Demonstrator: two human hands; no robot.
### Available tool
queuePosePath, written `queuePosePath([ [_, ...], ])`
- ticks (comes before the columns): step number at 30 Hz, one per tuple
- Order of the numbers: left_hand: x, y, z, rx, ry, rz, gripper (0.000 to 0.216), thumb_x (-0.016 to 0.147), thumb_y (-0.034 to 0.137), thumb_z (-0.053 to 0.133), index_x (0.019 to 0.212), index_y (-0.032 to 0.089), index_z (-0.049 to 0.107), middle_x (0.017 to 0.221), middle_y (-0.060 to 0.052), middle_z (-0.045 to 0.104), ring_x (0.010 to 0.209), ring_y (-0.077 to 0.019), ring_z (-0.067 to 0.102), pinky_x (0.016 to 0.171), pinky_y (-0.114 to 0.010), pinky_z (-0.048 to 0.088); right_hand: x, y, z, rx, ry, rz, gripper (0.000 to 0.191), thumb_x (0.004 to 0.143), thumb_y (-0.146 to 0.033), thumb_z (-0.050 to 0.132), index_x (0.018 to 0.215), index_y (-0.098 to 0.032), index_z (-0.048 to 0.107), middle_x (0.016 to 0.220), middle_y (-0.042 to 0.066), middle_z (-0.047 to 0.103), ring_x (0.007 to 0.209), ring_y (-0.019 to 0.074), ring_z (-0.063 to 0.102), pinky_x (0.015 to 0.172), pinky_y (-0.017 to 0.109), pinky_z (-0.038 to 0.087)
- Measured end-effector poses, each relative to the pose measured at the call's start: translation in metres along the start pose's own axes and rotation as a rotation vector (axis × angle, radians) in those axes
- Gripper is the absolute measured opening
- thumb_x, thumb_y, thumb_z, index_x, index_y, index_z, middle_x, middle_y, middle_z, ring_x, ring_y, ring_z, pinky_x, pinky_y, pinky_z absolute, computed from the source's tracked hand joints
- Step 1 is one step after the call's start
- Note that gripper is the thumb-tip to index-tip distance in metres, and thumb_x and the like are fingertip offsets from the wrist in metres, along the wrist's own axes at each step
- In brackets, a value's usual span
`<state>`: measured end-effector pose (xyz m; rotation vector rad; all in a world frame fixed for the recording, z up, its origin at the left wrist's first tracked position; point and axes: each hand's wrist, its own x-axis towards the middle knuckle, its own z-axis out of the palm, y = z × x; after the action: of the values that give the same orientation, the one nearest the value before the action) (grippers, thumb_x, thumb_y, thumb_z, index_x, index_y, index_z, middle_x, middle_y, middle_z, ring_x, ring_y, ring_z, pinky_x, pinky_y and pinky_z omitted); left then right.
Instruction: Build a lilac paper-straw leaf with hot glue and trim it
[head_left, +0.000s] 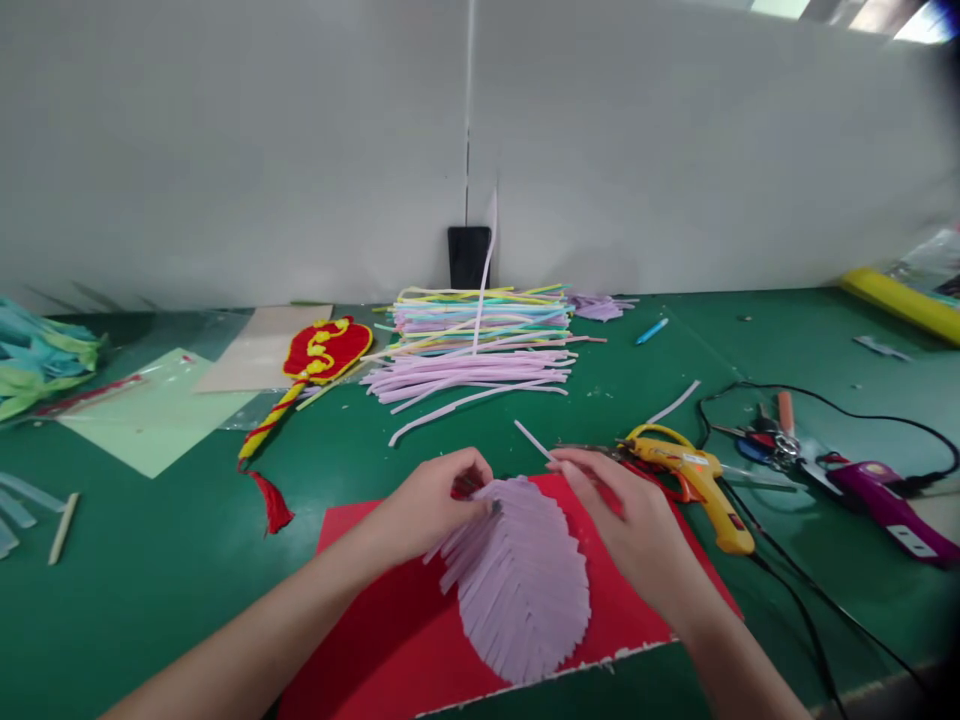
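A lilac leaf shape [525,580], built from many slanting pipe cleaner pieces, lies on a red board [375,620]. At its upper left edge, my left hand [439,505] pinches the leaf between thumb and fingers. Loose piece ends stick out below that thumb. My right hand [619,505] is above the board's upper right side, its thumb and forefinger closed on a short lilac pipe cleaner [534,440]. That piece points up and left, apart from the leaf.
Beyond my hands lie lilac pipe cleaners [472,378] and a multicoloured pile. On the right are scissors, a yellow glue gun [697,480], a purple corded tool [892,510] and cables. A red-and-yellow fan ornament [326,352] lies left, near a pale green sheet [157,420].
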<state>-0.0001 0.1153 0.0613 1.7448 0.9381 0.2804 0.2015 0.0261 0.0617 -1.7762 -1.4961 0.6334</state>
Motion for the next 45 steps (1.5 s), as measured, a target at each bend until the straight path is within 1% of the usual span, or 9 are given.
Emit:
queuePosePath([
  [4,0.002,0.003,-0.012,-0.091,0.030,0.033,0.012,0.070,0.022,0.059,0.081,0.018,0.054,0.074,0.002,0.057,0.070,-0.0126,0.053,0.066,-0.024,0.041,0.035,-0.021,0.007,0.146,-0.253,-0.014,0.029,0.086,-0.042,0.049,0.092,-0.020,0.068,0.090,0.003,0.071,0.084,0.0170,0.064,0.076,0.027,0.048],
  [7,0.002,0.007,-0.024,-0.077,0.072,0.007,0.016,0.071,0.027,0.061,0.082,0.018,0.055,0.072,0.002,0.057,0.070,-0.0134,0.053,0.065,-0.025,0.040,0.047,-0.019,0.020,0.230,-0.356,-0.087,0.024,0.085,-0.036,0.052,0.085,-0.018,0.068,0.084,0.002,0.070,0.078,0.0151,0.061,0.071,0.025,0.046],
  [13,-0.002,0.008,-0.039,-0.025,0.057,-0.072,0.027,0.080,0.035,0.052,0.100,0.018,0.059,0.064,0.003,0.053,0.058,-0.0115,0.047,0.055,-0.022,0.034,0.044,0.001,0.042,0.351,-0.285,-0.072,0.026,0.085,-0.038,0.052,0.083,-0.017,0.066,0.073,0.001,0.065,0.068,0.0127,0.057,0.062,0.023,0.044],
  [17,0.000,0.004,-0.044,-0.042,0.074,-0.128,0.029,0.080,0.043,0.054,0.091,0.017,0.061,0.064,0.004,0.050,0.056,-0.0103,0.043,0.052,-0.022,0.032,0.041,0.002,0.046,0.413,-0.136,-0.037,0.027,0.085,-0.041,0.051,0.079,-0.017,0.064,0.074,0.001,0.065,0.069,0.0133,0.058,0.063,0.023,0.045],
  [20,0.002,0.004,-0.045,-0.101,0.092,-0.125,0.026,0.078,0.041,0.057,0.080,0.016,0.058,0.064,0.004,0.047,0.057,-0.0093,0.042,0.053,-0.022,0.033,0.041,0.002,0.046,0.447,-0.057,-0.006,0.027,0.085,-0.041,0.051,0.079,-0.018,0.063,0.075,0.001,0.064,0.070,0.0137,0.058,0.064,0.023,0.045],
  [27,0.000,0.011,-0.043,-0.023,0.218,-0.203,0.019,0.075,0.036,0.056,0.079,0.017,0.058,0.064,0.004,0.049,0.055,-0.0090,0.039,0.052,-0.022,0.032,0.041,0.004,0.048,0.509,-0.092,-0.007,0.026,0.085,-0.041,0.051,0.078,-0.018,0.062,0.073,0.000,0.063,0.069,0.0132,0.057,0.064,0.023,0.045],
  [35,0.001,0.010,-0.045,-0.012,0.222,-0.179,0.016,0.074,0.033,0.058,0.081,0.018,0.059,0.072,0.002,0.059,0.066,-0.0117,0.051,0.063,-0.024,0.039,0.040,0.005,0.050,0.517,-0.133,-0.002,0.024,0.083,-0.041,0.054,0.079,-0.019,0.063,0.073,0.000,0.063,0.069,0.0133,0.057,0.064,0.025,0.045],
  [40,-0.001,0.012,-0.042,0.033,0.224,-0.168,0.018,0.075,0.035,0.057,0.078,0.018,0.059,0.069,0.002,0.057,0.063,-0.0115,0.049,0.057,-0.023,0.037,0.039,0.002,0.048,0.482,-0.155,-0.024,0.027,0.084,-0.042,0.051,0.078,-0.018,0.063,0.067,-0.001,0.059,0.062,0.0117,0.052,0.057,0.024,0.043],
  [45,0.001,0.009,-0.040,-0.046,0.283,-0.200,0.036,0.084,0.048,0.042,0.085,0.016,0.059,0.065,0.002,0.047,0.058,-0.0109,0.044,0.052,-0.022,0.035,0.038,0.002,0.048,0.441,-0.113,-0.015,0.027,0.085,-0.042,0.050,0.079,-0.018,0.061,0.063,-0.002,0.051,0.059,0.0105,0.047,0.055,0.023,0.039],
])
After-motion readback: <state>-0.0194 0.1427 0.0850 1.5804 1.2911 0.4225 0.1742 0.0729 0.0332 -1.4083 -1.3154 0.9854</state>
